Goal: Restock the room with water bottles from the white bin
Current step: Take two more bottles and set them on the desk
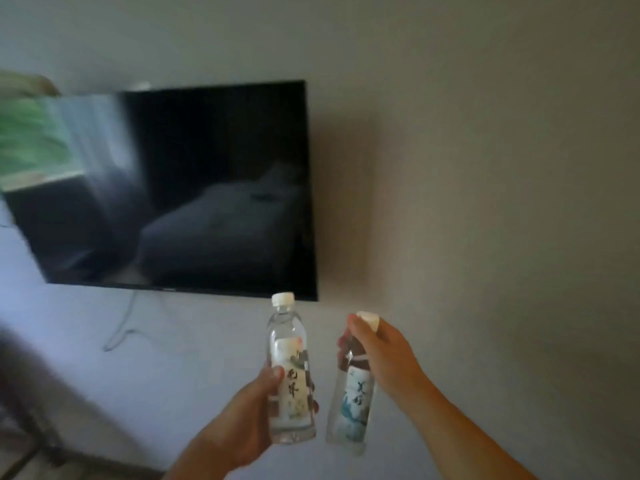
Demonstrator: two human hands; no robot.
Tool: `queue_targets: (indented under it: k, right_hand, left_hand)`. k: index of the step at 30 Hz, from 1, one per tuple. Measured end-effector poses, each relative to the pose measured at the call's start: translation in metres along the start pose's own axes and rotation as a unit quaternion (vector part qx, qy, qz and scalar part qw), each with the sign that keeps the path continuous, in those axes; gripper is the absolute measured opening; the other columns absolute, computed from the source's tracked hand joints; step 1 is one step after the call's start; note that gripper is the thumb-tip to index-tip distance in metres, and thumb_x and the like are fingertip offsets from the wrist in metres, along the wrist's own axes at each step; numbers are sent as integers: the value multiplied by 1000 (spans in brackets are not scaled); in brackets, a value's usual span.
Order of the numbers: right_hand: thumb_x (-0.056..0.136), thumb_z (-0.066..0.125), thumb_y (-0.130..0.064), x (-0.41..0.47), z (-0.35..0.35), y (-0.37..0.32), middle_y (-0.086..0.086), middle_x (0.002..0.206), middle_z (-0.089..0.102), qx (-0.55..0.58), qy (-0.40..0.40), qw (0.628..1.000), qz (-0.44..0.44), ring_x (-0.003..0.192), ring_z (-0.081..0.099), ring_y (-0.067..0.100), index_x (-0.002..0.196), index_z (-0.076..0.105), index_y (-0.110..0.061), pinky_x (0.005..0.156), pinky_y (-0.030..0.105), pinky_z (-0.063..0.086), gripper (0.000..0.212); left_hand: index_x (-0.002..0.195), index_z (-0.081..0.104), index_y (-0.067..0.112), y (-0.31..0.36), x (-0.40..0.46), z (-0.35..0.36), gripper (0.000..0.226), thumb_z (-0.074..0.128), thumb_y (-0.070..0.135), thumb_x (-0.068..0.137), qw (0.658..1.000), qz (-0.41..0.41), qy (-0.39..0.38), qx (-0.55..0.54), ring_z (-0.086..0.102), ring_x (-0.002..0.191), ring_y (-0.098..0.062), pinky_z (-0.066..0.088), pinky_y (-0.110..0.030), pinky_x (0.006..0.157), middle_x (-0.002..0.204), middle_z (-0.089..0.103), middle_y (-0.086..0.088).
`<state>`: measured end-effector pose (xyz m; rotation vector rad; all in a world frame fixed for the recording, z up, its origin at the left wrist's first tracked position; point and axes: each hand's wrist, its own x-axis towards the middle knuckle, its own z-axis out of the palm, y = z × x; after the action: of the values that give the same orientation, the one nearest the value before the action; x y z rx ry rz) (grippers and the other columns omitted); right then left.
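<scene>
I hold two clear water bottles with white caps and printed labels in front of a wall. My left hand (252, 407) grips the lower half of the left bottle (289, 362), which stands upright. My right hand (384, 355) is wrapped around the neck and shoulder of the right bottle (353, 407), which hangs tilted slightly with its base toward the lower left. The two bottles are close together but apart. The white bin is not in view.
A black wall-mounted TV (194, 188) hangs above and left of the bottles, with a cable (121, 327) dangling below it. Dark furniture (24, 420) is blurred at the lower left. Bare grey wall (485, 202) fills the right.
</scene>
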<state>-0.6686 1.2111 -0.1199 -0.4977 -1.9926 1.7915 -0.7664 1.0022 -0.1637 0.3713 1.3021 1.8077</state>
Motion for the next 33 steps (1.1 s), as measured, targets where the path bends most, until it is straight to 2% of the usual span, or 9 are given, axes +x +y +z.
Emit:
queue_targets:
  k: [3, 8, 12, 15, 20, 23, 27, 30, 33]
  right_hand:
    - [84, 59, -64, 0, 92, -81, 5, 84, 75, -26, -40, 997, -66, 75, 74, 18, 95, 67, -24, 69, 31, 57, 43]
    - [87, 58, -60, -4, 243, -174, 2, 78, 76, -18, -110, 984, -139, 69, 74, 16, 92, 66, -19, 69, 32, 54, 42]
    - [88, 57, -61, -14, 354, -219, -4, 77, 76, -19, -156, 969, -193, 67, 72, 9, 89, 67, -21, 63, 24, 48, 41]
    - [90, 58, -57, -18, 429, -241, 2, 79, 76, -13, -205, 954, -216, 69, 73, 12, 90, 66, -16, 67, 26, 49, 42]
    - [93, 60, -48, -19, 546, -254, 5, 73, 76, -3, -262, 936, -233, 62, 71, 15, 80, 60, -13, 62, 29, 55, 38]
    - [93, 60, -48, -11, 609, -256, 18, 78, 75, -15, -284, 925, -250, 73, 72, 32, 66, 58, -17, 79, 46, 57, 41]
    - [91, 59, -54, 12, 692, -254, 8, 83, 76, -23, -303, 919, -253, 80, 74, 26, 86, 60, -20, 84, 43, 55, 34]
    - [92, 59, -55, 33, 759, -257, 1, 85, 75, -22, -304, 920, -246, 78, 73, 15, 97, 60, -18, 77, 31, 57, 37]
    - [93, 54, -56, 44, 820, -258, 1, 95, 71, -59, -327, 907, -257, 88, 69, 15, 103, 57, -17, 81, 31, 56, 41]
  left_hand:
    - [131, 48, 17, 80, -65, -42, 92, 94, 41, 54, 989, 96, 33, 108, 69, 93, -41, 56, -51, 80, 107, 69, -23]
    - [113, 63, 36, 186, -187, -125, 61, 86, 51, 58, 945, 219, 144, 196, 73, 97, -27, 59, -38, 79, 105, 74, -8]
    - [116, 62, 20, 242, -265, -188, 85, 90, 57, 44, 909, 267, 241, 210, 71, 83, -30, 58, -46, 79, 95, 73, -13]
    - [118, 61, 16, 266, -310, -233, 74, 90, 45, 56, 883, 299, 299, 203, 72, 91, -36, 57, -56, 88, 100, 75, -16]
    - [120, 56, 5, 282, -361, -334, 77, 94, 30, 57, 852, 300, 383, 193, 70, 99, -41, 58, -53, 83, 107, 70, -25]
    - [115, 60, 6, 298, -382, -396, 67, 87, 24, 56, 844, 310, 389, 200, 69, 99, -44, 56, -61, 88, 108, 67, -29]
    - [117, 61, 9, 328, -396, -475, 58, 85, 16, 65, 838, 298, 394, 232, 72, 96, -35, 58, -52, 85, 106, 71, -20]
    - [105, 68, 24, 361, -404, -529, 45, 86, 28, 64, 831, 281, 394, 274, 74, 95, -25, 60, -34, 76, 101, 75, -7]
    - [108, 67, 25, 385, -416, -579, 57, 87, 38, 57, 825, 260, 405, 295, 73, 99, -22, 59, -37, 83, 104, 75, -2]
